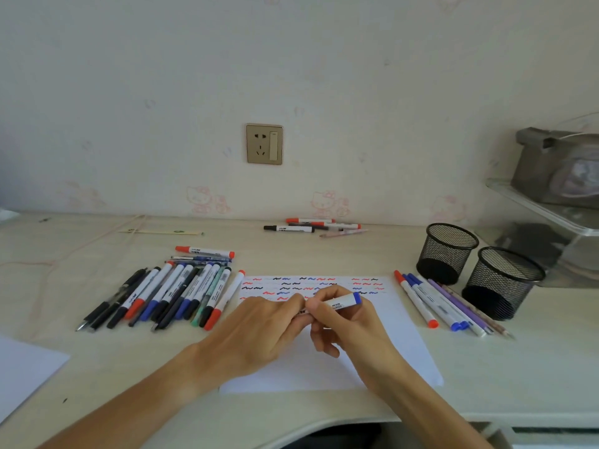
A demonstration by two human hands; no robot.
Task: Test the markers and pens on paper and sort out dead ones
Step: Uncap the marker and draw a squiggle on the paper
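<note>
A white marker with a blue end (pixel 344 301) lies across both hands above the test paper (pixel 398 338). My right hand (pixel 340 322) grips its barrel, and my left hand (pixel 269 322) pinches its other end, which my fingers hide. The paper's top carries rows of red, black and blue squiggles (pixel 308 283). A large row of markers and pens (pixel 168 293) lies left of the paper. Several more pens (pixel 444 303) lie to its right. A small group of markers (pixel 311 225) sits at the back by the wall.
Two black mesh pen cups (pixel 445 252) (pixel 500 283) stand at the right. A clear shelf with a grey bag (pixel 557 170) is at the far right. Another white sheet (pixel 22 371) lies at the left front edge. A cord (pixel 97 238) crosses the desk's left.
</note>
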